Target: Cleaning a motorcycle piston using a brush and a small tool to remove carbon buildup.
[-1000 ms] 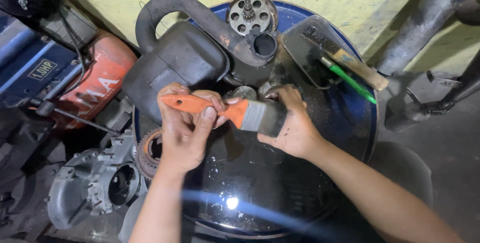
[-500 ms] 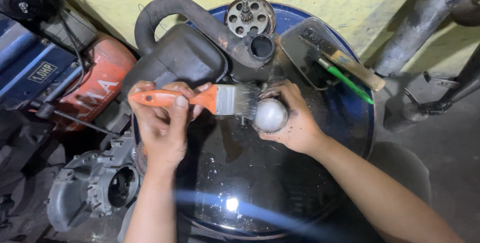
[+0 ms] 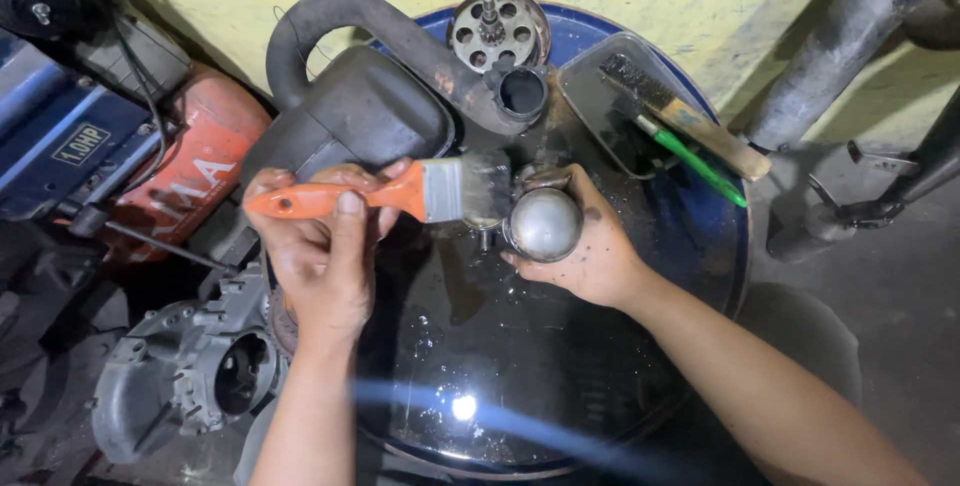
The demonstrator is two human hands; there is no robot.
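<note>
The left hand [image 3: 320, 246] grips the orange-handled brush [image 3: 400, 194]; its bristles now touch the round metal part [image 3: 543, 224] at 3 o'clock. The right hand [image 3: 590, 256] has turned this part dome-up and holds it closed over the wet drum lid [image 3: 720, 246], so brushing continues on another side.

Brush [image 3: 400, 193] bristle tips blurred; metal part [image 3: 543, 224] underside hidden inside right hand [image 3: 590, 251].
</note>
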